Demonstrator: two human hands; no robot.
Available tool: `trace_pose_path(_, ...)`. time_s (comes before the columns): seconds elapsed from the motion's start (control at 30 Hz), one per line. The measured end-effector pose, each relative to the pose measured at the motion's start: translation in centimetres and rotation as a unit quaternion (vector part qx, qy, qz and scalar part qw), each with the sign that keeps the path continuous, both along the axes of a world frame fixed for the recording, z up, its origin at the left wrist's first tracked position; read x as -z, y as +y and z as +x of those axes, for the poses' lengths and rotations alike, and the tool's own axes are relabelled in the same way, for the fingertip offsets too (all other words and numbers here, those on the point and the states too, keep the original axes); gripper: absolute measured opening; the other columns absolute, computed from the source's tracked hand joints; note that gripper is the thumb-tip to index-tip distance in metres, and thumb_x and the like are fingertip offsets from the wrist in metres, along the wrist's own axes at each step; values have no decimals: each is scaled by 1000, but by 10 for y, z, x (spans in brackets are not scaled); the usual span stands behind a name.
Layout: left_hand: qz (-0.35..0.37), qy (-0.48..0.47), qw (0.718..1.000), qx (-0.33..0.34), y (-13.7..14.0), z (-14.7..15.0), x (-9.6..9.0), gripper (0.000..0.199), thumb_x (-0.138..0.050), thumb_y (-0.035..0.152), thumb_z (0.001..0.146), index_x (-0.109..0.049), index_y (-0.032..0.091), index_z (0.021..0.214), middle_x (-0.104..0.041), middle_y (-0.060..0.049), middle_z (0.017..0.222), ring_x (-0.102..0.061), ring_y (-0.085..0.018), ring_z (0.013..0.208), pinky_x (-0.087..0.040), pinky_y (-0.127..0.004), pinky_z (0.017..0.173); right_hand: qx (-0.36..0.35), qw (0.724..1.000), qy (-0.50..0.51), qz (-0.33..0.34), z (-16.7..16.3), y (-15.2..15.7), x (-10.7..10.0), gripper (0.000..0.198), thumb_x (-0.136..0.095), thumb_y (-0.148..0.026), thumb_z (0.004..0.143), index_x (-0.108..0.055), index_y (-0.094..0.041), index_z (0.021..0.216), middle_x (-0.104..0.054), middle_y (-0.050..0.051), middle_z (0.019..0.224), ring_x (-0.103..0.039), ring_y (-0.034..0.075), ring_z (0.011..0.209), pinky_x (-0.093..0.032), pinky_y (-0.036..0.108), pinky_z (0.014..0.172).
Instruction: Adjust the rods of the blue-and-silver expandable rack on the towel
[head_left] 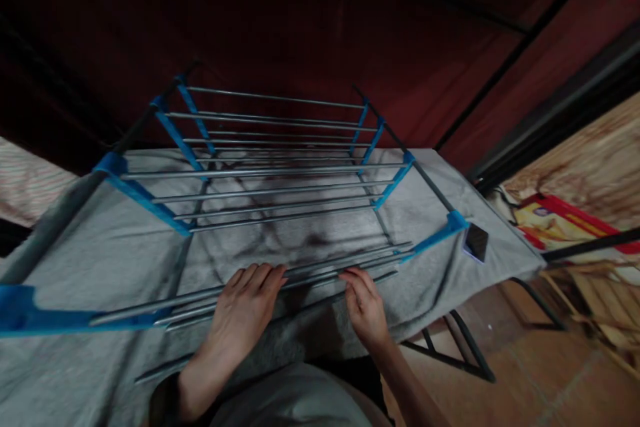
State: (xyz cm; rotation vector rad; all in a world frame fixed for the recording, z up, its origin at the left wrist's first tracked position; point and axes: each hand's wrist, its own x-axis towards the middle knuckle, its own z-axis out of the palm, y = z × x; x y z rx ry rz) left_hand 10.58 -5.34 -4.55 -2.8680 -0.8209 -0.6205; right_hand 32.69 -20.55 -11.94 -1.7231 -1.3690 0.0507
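A rack of grey metal rods (280, 190) with blue plastic brackets (143, 197) and dark side poles stands in front of me. Across its nearest tier, several metal rods (320, 271) run between the left bracket (60, 317) and the right bracket (435, 237). My left hand (250, 300) is closed over these rods left of centre, palm down. To its right, my right hand (364, 303) has its fingers bent, their tips on the same rods. The undersides of both hands' grips are hidden. Below them, another bar (163, 368) runs low over the grey cloth.
A grey cloth (415, 307) covers the surface under the rack. On it, right of the rack, lies a dark phone (476, 242). Dark metal legs (470, 353) stick out at lower right above a tiled floor (530, 373). A red and yellow package (575, 220) sits farther right. Dark red panels (280, 20) rise behind.
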Motion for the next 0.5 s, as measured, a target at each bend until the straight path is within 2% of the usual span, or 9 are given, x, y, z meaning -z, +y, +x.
trace_pose_path(0.13, 30, -32, 999, 29, 6, -3, -1, 24, -48, 25, 105, -68, 18, 118, -73, -6, 98, -65, -23, 88, -45, -37, 84, 83, 994, 55, 39, 12, -4, -18, 29, -43, -17, 102, -68, -26, 115, -67, 7, 111, -65, 21, 111, -52, 37, 98)
trace_pose_path(0.3, 55, -39, 997, 43, 10, -5, -4, 22, -48, 26, 105, -65, 17, 115, -73, -5, 97, -67, -24, 85, -46, -38, 83, 198, 975, 46, 89, 40, -13, -30, 19, -48, -27, 102, -64, -25, 111, -61, 6, 106, -60, 22, 103, -50, 40, 92)
trace_pose_path(0.37, 64, -35, 996, 41, 11, -4, -7, 21, -48, 25, 105, -64, 17, 115, -73, -5, 96, -67, -24, 83, -46, -38, 82, 266, 956, 57, 112, 55, -16, -32, 19, -53, -32, 100, -61, -25, 116, -59, 6, 111, -58, 22, 103, -48, 40, 91)
trace_pose_path(0.5, 68, -36, 996, 46, 11, -2, -13, 20, -45, 25, 106, -62, 18, 112, -73, -5, 93, -67, -23, 80, -47, -38, 79, 388, 897, 98, 187, 91, -20, -36, 42, -60, -39, 93, -53, -24, 132, -52, 12, 136, -52, 26, 121, -44, 45, 104)
